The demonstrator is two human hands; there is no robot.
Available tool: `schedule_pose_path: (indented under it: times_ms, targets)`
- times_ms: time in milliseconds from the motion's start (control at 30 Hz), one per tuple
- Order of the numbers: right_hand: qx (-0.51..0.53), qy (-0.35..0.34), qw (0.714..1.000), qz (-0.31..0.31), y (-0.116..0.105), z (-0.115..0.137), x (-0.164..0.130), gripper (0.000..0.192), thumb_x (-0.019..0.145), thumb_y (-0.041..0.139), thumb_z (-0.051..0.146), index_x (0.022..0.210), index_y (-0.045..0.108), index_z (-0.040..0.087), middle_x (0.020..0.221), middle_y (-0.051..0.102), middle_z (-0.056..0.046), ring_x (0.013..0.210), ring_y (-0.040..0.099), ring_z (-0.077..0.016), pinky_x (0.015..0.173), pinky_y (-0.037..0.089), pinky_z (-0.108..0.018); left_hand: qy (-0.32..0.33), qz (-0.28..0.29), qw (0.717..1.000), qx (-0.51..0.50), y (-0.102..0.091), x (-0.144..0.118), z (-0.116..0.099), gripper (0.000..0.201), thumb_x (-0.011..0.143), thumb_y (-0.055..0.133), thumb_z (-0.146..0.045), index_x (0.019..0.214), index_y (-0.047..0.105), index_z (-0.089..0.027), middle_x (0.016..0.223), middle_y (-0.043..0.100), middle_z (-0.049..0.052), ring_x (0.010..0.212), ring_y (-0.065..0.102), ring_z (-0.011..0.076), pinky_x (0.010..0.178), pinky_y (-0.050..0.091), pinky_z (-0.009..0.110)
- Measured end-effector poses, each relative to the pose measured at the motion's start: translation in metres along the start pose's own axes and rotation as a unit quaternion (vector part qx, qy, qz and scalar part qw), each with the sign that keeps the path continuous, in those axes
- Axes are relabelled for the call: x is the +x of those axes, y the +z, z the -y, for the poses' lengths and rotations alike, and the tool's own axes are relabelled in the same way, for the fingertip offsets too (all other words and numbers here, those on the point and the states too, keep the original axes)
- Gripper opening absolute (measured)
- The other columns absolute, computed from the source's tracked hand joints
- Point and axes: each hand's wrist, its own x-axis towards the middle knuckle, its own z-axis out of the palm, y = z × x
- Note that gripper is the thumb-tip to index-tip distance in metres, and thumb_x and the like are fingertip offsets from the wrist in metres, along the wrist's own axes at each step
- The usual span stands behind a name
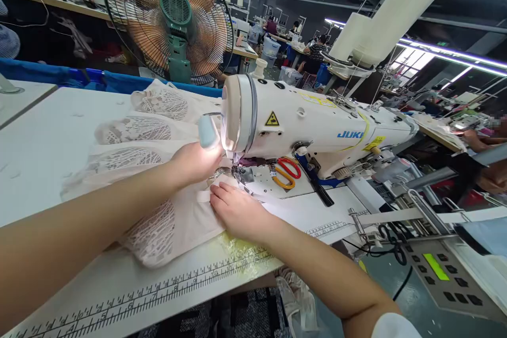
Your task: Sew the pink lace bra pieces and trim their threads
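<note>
A white sewing machine stands over pale lace-trimmed fabric on the worktable. My left hand is beside the needle area, below a light-blue piece on the machine's end. Its fingertips are lost in glare and behind the machine head. In front of the presser foot, my right hand has its fingers bent down on the fabric, gripping it near a narrow pale strip. More lace pieces spread out to the left of the machine.
Scissors with red and orange handles lie under the machine arm near a black-handled tool. A printed ruler runs along the table's front. Behind stands a large fan. Thread cones rise at right, above a control panel.
</note>
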Motion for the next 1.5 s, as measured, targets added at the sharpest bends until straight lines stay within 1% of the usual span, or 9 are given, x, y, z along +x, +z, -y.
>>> schedule_pose_path:
  times_ms: [67,167,267,367,467,800,1000,1200,1500]
  targets:
    - [0.013,-0.021,1.0,-0.008,0.001,-0.009,0.0,0.027,0.091,0.052,0.017,0.117,0.057,0.008,0.128,0.055,-0.014,0.122,0.047,-0.0259,0.106,0.04,-0.038,0.069,0.032,0.997,-0.009,0.002,-0.021,-0.005,0.031,0.09,0.039,-0.023,0.091,0.069,-0.016,0.094,0.07,0.008,0.084,0.064,0.0184,0.074,0.049,0.027]
    - [0.023,-0.018,0.999,-0.02,0.004,-0.012,-0.002,0.018,0.092,0.052,0.019,0.105,0.061,0.009,0.112,0.062,-0.013,0.111,0.054,-0.0251,0.103,0.042,-0.039,0.154,0.047,0.986,-0.049,0.02,-0.048,-0.005,0.039,0.092,0.039,-0.031,0.122,0.059,-0.016,0.126,0.061,0.011,0.111,0.059,0.0209,0.093,0.048,0.03]
    - [0.031,-0.021,0.998,-0.048,0.002,-0.01,-0.011,0.021,0.093,0.047,0.018,0.1,0.063,0.006,0.111,0.063,-0.015,0.109,0.056,-0.0266,0.097,0.048,-0.038,0.146,0.035,0.987,-0.052,0.04,-0.057,0.0,0.049,0.095,0.032,-0.039,0.134,0.048,-0.013,0.139,0.051,0.012,0.125,0.05,0.0243,0.105,0.042,0.038]
    - [0.041,-0.029,0.994,-0.1,-0.004,-0.007,-0.027,0.026,0.093,0.041,0.017,0.099,0.063,0.005,0.114,0.062,-0.016,0.108,0.057,-0.0271,0.092,0.051,-0.037,0.137,0.028,0.99,-0.022,0.05,-0.053,0.002,0.048,0.096,0.031,-0.038,0.132,0.052,-0.013,0.141,0.048,0.011,0.128,0.047,0.0255,0.109,0.037,0.042]
    - [0.056,-0.02,0.989,-0.139,-0.008,-0.007,-0.042,0.029,0.093,0.04,0.018,0.104,0.063,0.005,0.116,0.063,-0.016,0.109,0.057,-0.0274,0.094,0.051,-0.038,0.147,0.023,0.989,-0.008,0.05,-0.047,0.002,0.048,0.095,0.031,-0.034,0.13,0.054,-0.011,0.14,0.049,0.013,0.126,0.048,0.0264,0.109,0.038,0.042]
    - [0.064,0.011,0.982,-0.179,-0.003,-0.01,-0.05,0.034,0.095,0.036,0.022,0.106,0.062,0.004,0.116,0.063,-0.015,0.113,0.055,-0.0278,0.096,0.049,-0.039,0.157,-0.001,0.988,0.008,0.045,-0.037,0.001,0.047,0.094,0.031,-0.033,0.125,0.058,-0.01,0.134,0.055,0.014,0.121,0.053,0.0255,0.103,0.043,0.04]
    - [0.072,0.044,0.981,-0.177,-0.01,-0.009,-0.056,0.026,0.093,0.039,0.02,0.1,0.062,0.011,0.107,0.066,-0.011,0.099,0.057,-0.025,0.085,0.049,-0.039,0.166,-0.008,0.986,0.02,0.046,-0.037,0.002,0.044,0.094,0.033,-0.032,0.124,0.059,-0.012,0.132,0.056,0.014,0.118,0.054,0.026,0.101,0.045,0.04]
    - [0.074,0.046,0.983,-0.165,-0.008,-0.011,-0.057,0.023,0.091,0.04,0.019,0.095,0.062,0.013,0.104,0.066,-0.01,0.093,0.057,-0.0234,0.081,0.047,-0.037,0.176,-0.044,0.983,0.028,0.055,-0.036,0.005,0.042,0.094,0.035,-0.032,0.123,0.061,-0.015,0.129,0.059,0.013,0.114,0.057,0.0261,0.098,0.047,0.04]
    - [0.043,0.061,0.986,-0.15,-0.008,-0.011,-0.051,0.02,0.09,0.045,0.018,0.098,0.062,0.012,0.109,0.065,-0.009,0.097,0.055,-0.0229,0.081,0.044,-0.036,0.185,0.022,0.982,0.041,0.038,-0.022,0.01,0.044,0.094,0.035,-0.032,0.125,0.059,-0.012,0.13,0.057,0.016,0.118,0.055,0.0299,0.099,0.046,0.045]
